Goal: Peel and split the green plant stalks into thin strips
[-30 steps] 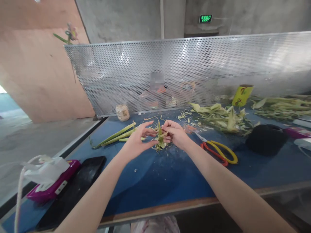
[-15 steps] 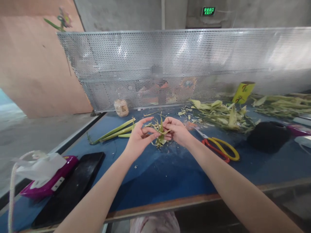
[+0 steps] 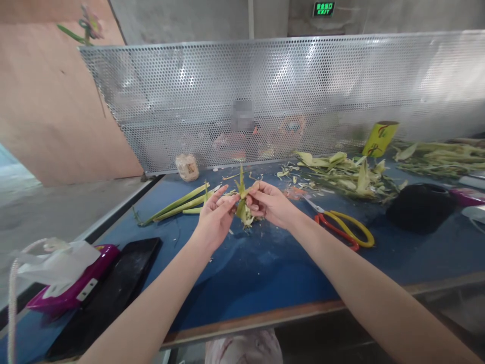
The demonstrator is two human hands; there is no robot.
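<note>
Both hands meet over the middle of the blue worktop, each pinched on the same leafy husk piece, a pale green thing with narrow tips, one of which points upward. The left hand has its thumb and a fingertip closed on the left side of the piece, its other fingers loosely bent; the right hand grips the other side, fingers curled in towards the palm. Just under the hands lies a small heap of scraps (partly hidden by the fingers, so its full extent is hard to tell). Beside the left hand, long green stalks lie slanting across the worktop, and beyond them sits a small pale block near the perforated metal panel. To the right of the right hand rest the scissors, with one red and one yellow handle, their blades towards the hands. Behind the scissors spreads a pile of husks, with a yellow cylinder standing tilted behind it. A dark, rounded object sits further right, and a flat black slab lies near the left forearm, next to a purple power strip.
</note>
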